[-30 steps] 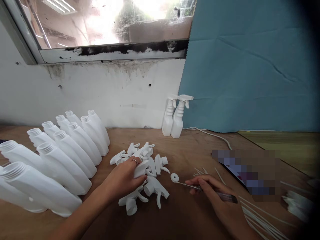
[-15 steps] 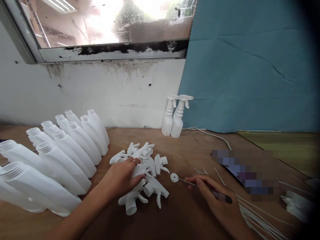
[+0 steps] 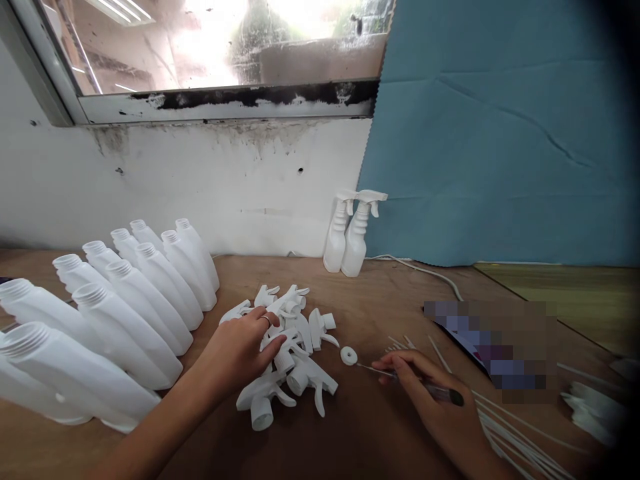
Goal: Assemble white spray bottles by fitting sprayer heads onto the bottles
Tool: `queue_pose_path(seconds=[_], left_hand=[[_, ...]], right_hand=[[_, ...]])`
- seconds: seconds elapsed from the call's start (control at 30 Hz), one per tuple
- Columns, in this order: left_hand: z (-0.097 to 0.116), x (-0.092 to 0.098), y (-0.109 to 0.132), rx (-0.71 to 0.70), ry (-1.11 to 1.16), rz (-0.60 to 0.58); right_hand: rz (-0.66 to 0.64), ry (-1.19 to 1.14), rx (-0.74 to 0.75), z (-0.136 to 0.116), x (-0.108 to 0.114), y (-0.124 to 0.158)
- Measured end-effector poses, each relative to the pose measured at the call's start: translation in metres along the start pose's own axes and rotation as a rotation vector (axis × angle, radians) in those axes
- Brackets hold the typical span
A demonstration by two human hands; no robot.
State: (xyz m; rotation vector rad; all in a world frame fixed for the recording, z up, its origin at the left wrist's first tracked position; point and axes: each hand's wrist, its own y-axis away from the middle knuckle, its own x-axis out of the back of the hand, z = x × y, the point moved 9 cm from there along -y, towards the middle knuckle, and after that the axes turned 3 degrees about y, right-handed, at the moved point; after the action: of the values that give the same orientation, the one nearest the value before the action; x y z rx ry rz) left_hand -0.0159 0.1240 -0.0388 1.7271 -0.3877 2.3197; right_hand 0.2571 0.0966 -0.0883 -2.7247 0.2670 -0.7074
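No lettering, labels or numbers readable (pixelated patch [image 3: 500, 353] at right blurred out).

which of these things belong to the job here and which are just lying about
Likely in the job:
spray heads by the left hand
thin tool in the right hand
white ring near its tip
open bottles
thin tubes

Seemingly just there:
white cable
pixelated object

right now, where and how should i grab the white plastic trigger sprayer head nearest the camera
Probably best to pinch the white plastic trigger sprayer head by its round white collar, coming from the camera side: the collar juts toward the camera, while the curved trigger sticks out rightward and other sprayer heads crowd its far side.
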Motion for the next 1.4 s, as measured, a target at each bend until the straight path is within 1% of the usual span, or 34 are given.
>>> queue_pose_path(seconds=[0.23, 0.4, 0.57, 0.63, 0.67, 0.73, 0.77, 0.83, 0.9, 1.0, 1.03, 1.1, 1.17, 1.27, 1.33, 1.4], left_hand=[[0.001, -0.002, 0.000, -0.001, -0.009, -0.011], [0.000, -0.001, -0.001, -0.004, 0.007, -0.003], [0.002, 0.002, 0.003, -0.020, 0.055, 0.029], [0.007, 0.007, -0.001, -0.031, 0.091, 0.057], [0.010, 0.011, -0.007, -0.037, 0.114, 0.079], [0.019, 0.020, -0.029, -0.050, 0.170, 0.139], [0.024, 0.025, -0.045, -0.056, 0.202, 0.176], [0.033, 0.033, -0.089, -0.060, 0.276, 0.246], [0.040, 0.038, -0.141, -0.041, 0.355, 0.310], [0.045, 0.035, -0.212, 0.012, 0.454, 0.369], [0.046, 0.032, -0.231, 0.037, 0.478, 0.378], [0.049, 0.023, -0.257, 0.071, 0.514, 0.387], [0.052, 0.013, -0.272, 0.099, 0.546, 0.371], [0.051, 0.001, -0.276, 0.149, 0.602, 0.335], [0.047, 0.005, -0.268, 0.174, 0.646, 0.343], [0.042, 0.020, -0.253, 0.177, 0.699, 0.391]], right_hand=[[-0.004, 0.028, 0.031, 0.001, -0.002, -0.001], [-0.023, 0.032, -0.001, 0.000, -0.004, 0.000], [-0.012, -0.001, -0.013, -0.001, 0.000, 0.001], [-0.003, -0.034, -0.036, 0.003, 0.002, 0.002], [0.000, -0.042, -0.046, 0.004, 0.003, 0.002], [0.008, -0.052, -0.070, 0.008, 0.004, 0.002], [0.013, -0.059, -0.083, 0.010, 0.004, 0.002], [0.013, -0.074, -0.112, 0.013, 0.005, 0.002], [0.018, -0.085, -0.131, 0.015, 0.006, 0.002], [0.031, -0.078, -0.140, 0.013, 0.010, 0.002], [0.033, -0.078, -0.141, 0.011, 0.011, 0.002], [0.056, -0.088, -0.145, 0.006, 0.015, 0.002], [0.113, -0.105, -0.156, 0.001, 0.021, 0.003], [0.191, -0.093, -0.178, -0.003, 0.030, 0.004], [0.174, -0.065, -0.180, -0.001, 0.032, 0.003], [0.162, -0.048, -0.173, 0.001, 0.034, -0.001]])
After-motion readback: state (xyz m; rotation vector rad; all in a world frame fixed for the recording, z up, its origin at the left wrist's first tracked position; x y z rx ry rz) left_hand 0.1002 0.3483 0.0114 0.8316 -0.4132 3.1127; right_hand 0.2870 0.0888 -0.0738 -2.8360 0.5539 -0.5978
